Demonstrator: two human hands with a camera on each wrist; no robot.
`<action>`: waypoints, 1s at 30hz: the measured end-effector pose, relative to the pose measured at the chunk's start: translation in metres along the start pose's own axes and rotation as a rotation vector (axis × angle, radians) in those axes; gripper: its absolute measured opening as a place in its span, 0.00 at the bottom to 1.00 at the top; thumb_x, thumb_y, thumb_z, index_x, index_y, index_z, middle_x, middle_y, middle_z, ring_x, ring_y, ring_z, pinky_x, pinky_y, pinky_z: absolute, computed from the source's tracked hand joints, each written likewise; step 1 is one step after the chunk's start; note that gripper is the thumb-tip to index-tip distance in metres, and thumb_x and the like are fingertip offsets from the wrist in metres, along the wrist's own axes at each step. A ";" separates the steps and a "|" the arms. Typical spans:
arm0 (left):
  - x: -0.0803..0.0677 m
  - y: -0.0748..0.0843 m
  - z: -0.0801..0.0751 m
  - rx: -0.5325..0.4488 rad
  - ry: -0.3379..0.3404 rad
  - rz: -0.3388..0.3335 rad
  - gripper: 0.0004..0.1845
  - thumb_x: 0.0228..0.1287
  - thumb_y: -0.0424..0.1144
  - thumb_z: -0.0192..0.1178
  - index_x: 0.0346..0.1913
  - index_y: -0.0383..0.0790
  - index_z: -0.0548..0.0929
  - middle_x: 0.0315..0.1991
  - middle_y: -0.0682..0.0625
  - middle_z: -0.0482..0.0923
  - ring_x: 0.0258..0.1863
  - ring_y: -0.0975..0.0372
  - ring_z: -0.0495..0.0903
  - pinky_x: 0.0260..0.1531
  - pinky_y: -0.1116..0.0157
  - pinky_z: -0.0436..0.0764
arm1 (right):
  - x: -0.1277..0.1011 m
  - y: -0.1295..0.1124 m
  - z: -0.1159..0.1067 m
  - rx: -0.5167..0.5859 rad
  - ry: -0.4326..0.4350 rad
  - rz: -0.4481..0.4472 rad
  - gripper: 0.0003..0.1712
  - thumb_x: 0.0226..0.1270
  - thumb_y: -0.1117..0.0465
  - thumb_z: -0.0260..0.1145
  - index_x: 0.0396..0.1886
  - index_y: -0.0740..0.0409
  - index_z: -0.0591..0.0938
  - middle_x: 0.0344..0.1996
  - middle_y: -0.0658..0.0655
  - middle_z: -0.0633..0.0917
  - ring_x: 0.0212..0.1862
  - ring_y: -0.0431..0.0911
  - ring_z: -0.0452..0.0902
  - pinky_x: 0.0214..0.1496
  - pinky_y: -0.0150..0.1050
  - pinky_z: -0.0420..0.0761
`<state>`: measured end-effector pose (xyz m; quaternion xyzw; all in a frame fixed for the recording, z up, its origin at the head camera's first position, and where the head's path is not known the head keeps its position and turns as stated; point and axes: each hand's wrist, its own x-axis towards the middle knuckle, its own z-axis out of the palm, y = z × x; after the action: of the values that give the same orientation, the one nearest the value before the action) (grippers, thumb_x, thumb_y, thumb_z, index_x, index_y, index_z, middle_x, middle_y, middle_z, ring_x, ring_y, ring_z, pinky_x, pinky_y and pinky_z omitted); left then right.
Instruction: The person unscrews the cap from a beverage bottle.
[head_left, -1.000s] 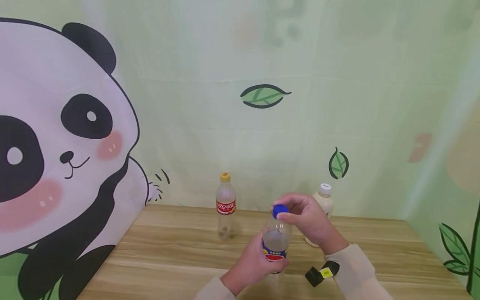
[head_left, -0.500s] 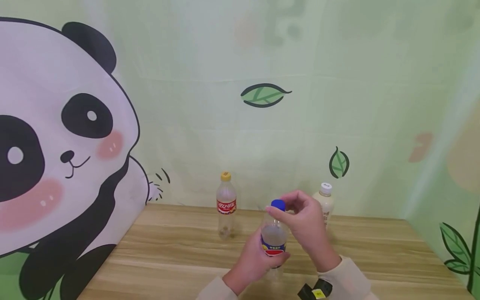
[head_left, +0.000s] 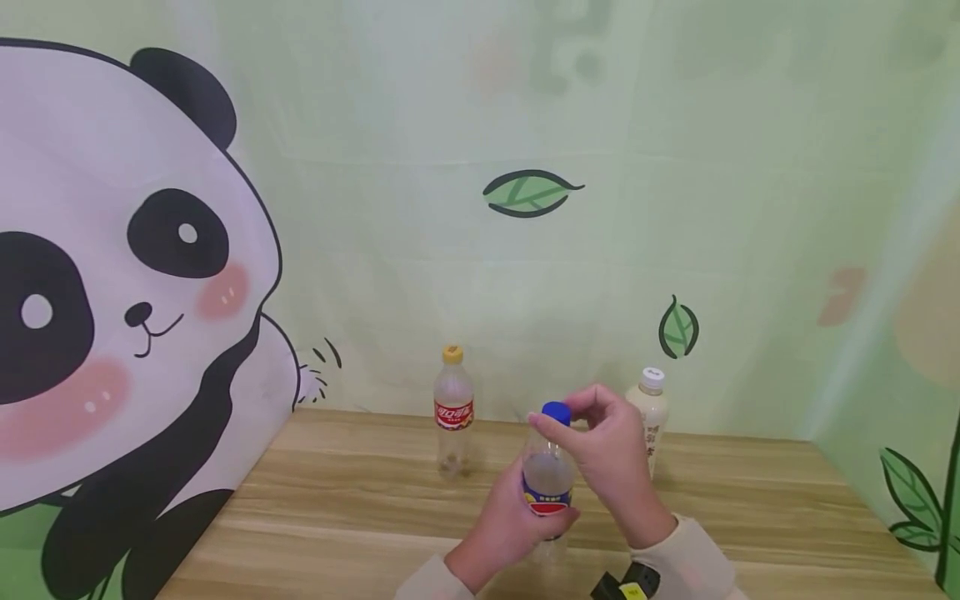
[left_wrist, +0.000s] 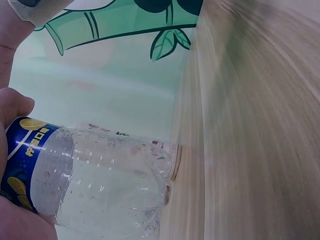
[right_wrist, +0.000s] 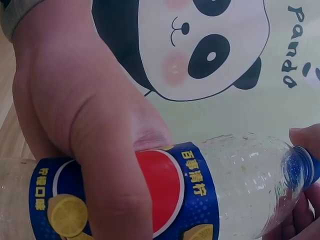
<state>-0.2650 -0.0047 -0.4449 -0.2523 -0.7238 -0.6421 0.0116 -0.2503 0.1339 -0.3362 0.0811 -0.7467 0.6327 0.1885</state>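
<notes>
A clear plastic soda bottle [head_left: 547,472] with a blue label stands roughly upright at the front middle of the head view. My left hand [head_left: 506,521] grips its body around the label, which shows lemons and a red patch in the right wrist view. With thumb and fingers, my right hand [head_left: 611,450] pinches the blue cap [head_left: 556,412] on the bottle's neck. The lower body of the bottle [left_wrist: 110,180] looks see-through in the left wrist view, with droplets on its wall. I cannot tell whether its base touches the table.
Behind to the left stands a clear bottle [head_left: 453,408] with a yellow cap and red label. A cream-coloured bottle [head_left: 654,412] with a white cap is partly hidden behind my right hand. The wooden table [head_left: 337,492] meets a printed panda backdrop [head_left: 390,250].
Since a second ago my right hand has turned on the cap, its thumb swinging to the left side and its wrist dropping lower. The left hand has kept its grip; the bottle moved slightly left.
</notes>
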 end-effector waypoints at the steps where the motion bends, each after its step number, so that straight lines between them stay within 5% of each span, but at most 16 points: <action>1: 0.000 0.000 0.000 -0.002 -0.003 -0.002 0.32 0.55 0.37 0.76 0.61 0.46 0.73 0.47 0.51 0.82 0.43 0.64 0.82 0.48 0.68 0.82 | 0.000 0.000 0.000 0.009 0.000 -0.002 0.23 0.48 0.58 0.86 0.34 0.63 0.81 0.32 0.52 0.85 0.36 0.45 0.83 0.39 0.32 0.82; 30: 0.002 -0.005 -0.001 0.000 -0.017 -0.017 0.34 0.54 0.35 0.76 0.64 0.46 0.72 0.46 0.52 0.82 0.42 0.63 0.82 0.48 0.67 0.83 | 0.013 0.010 -0.012 -0.008 -0.193 -0.052 0.17 0.57 0.57 0.80 0.39 0.63 0.85 0.40 0.58 0.87 0.45 0.48 0.84 0.58 0.31 0.81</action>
<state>-0.2687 -0.0048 -0.4486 -0.2516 -0.7259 -0.6401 0.0001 -0.2638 0.1494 -0.3390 0.1601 -0.7615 0.6140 0.1325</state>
